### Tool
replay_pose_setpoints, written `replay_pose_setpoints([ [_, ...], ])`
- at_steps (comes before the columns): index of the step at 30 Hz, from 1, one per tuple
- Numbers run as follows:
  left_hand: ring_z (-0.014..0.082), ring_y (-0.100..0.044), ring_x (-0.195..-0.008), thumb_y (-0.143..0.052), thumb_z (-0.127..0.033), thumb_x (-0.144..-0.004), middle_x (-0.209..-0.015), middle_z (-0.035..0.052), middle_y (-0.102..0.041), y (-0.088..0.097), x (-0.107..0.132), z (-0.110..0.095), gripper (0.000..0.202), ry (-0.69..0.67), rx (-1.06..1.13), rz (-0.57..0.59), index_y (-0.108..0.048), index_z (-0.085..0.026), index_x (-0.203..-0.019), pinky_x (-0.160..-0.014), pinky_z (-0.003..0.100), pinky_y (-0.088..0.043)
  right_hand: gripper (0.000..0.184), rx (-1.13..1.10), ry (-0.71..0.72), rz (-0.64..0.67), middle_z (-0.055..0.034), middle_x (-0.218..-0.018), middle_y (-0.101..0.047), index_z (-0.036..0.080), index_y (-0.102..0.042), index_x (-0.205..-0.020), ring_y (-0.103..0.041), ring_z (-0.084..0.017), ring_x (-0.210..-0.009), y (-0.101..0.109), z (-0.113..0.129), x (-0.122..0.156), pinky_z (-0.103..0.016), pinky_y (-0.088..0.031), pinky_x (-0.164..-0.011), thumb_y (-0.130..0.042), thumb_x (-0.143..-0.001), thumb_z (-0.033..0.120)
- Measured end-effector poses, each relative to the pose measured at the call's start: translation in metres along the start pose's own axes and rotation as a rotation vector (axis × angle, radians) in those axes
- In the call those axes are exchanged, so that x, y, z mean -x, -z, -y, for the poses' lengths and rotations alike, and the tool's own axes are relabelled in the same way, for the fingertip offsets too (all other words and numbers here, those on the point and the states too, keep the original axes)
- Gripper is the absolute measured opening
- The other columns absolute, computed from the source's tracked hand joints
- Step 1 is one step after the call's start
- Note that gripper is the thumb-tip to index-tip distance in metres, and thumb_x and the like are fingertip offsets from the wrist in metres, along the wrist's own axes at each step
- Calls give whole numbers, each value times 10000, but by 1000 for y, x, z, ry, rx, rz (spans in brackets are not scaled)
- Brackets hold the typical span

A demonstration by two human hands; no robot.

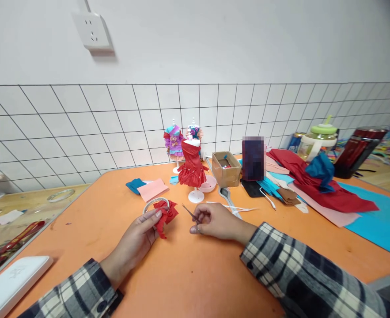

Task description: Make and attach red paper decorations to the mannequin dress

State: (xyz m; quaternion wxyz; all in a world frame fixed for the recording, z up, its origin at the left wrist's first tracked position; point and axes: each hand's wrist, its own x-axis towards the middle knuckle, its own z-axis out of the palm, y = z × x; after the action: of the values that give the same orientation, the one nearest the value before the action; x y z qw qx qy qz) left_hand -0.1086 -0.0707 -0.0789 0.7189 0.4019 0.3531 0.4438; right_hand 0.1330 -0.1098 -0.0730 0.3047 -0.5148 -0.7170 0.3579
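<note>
My left hand pinches a small crumpled piece of red crepe paper just above the orange table. Right behind the paper lies a white tape ring. My right hand is closed on thin metal tweezers, whose tip points left toward the red paper with a short gap between them. Behind the hands a small mannequin in a red paper dress stands on a white base.
Another doll stand in a purple dress is by the tiled wall. A small cardboard box, scissors, red, pink and blue paper sheets, a bottle and a dark flask fill the right side. A white device lies front left.
</note>
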Motion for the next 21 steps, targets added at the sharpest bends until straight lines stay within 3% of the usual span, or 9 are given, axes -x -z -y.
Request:
replay_pose_setpoints([
  [3, 112, -628, -595, -761, -197, -759, -794, 35, -740, 2, 0, 1, 202, 0, 43, 7, -744, -144, -953, -576, 194, -503, 325, 383, 55, -73, -49, -1018, -612, 202, -704, -906, -573, -171, -854, 5, -5, 3, -280, -411, -712, -809, -670, 398],
  [5, 104, -613, -562, -766, -188, -742, -755, 23, -727, 4, 0, 2, 205, 22, 58, 23, -739, -148, -941, -560, 196, -500, 303, 460, 33, -34, -58, -1055, -612, 221, -732, -916, -585, -188, -878, 3, -9, 3, -287, -410, -710, -804, -674, 388],
  [8, 112, -607, -560, -764, -184, -724, -688, 17, -695, 5, 1, 3, 143, 58, 77, 64, -731, -149, -860, -558, 208, -504, 497, 380, -55, 45, -39, -981, -665, 261, -688, -1141, -606, -203, -877, -2, -14, 2, -285, -419, -704, -798, -669, 368],
  [10, 115, -597, -555, -760, -189, -715, -649, 18, -669, 4, 1, 3, 92, 85, 99, 95, -717, -144, -783, -545, 214, -499, 732, 259, -120, 128, -25, -929, -685, 262, -547, -1349, -617, -182, -801, -4, -13, 1, -272, -427, -670, -794, -668, 369],
  [12, 110, -580, -539, -754, -193, -712, -617, 17, -646, 1, 3, 3, 79, 119, 122, 97, -700, -138, -729, -533, 213, -491, 778, 176, -149, 144, -4, -822, -677, 232, -447, -1433, -602, -150, -687, -4, -8, 3, -256, -418, -616, -748, -727, 365],
  [14, 99, -562, -522, -747, -199, -724, -590, 13, -622, -2, 5, 4, 90, 176, 132, 78, -691, -130, -712, -527, 205, -483, 615, 214, -69, -20, 7, -766, -655, 239, -495, -1395, -591, -141, -670, -6, 0, 7, -255, -411, -620, -670, -814, 336],
  [17, 83, -534, -497, -741, -218, -747, -566, 0, -592, -9, 9, 8, 104, 241, 108, 82, -697, -126, -766, -498, 182, -452, 444, 388, 245, -258, -32, -962, -667, 297, -596, -1297, -610, -161, -820, -13, 10, 11, -279, -426, -718, -645, -859, 350],
  [19, 86, -525, -496, -747, -246, -750, -562, -2, -584, -13, 12, 13, 132, 237, 74, 124, -696, -129, -784, -484, 180, -433, 450, 446, 405, -237, -47, -1115, -651, 322, -588, -1310, -615, -171, -903, -21, 12, 12, -284, -437, -753, -650, -868, 376],
  [21, 92, -514, -487, -765, -284, -739, -558, 1, -580, -16, 15, 17, 173, 226, 31, 175, -689, -128, -748, -467, 190, -419, 374, 456, 449, -227, -47, -1121, -661, 316, -626, -1269, -621, -167, -922, -28, 9, 10, -280, -448, -761, -617, -899, 366],
])
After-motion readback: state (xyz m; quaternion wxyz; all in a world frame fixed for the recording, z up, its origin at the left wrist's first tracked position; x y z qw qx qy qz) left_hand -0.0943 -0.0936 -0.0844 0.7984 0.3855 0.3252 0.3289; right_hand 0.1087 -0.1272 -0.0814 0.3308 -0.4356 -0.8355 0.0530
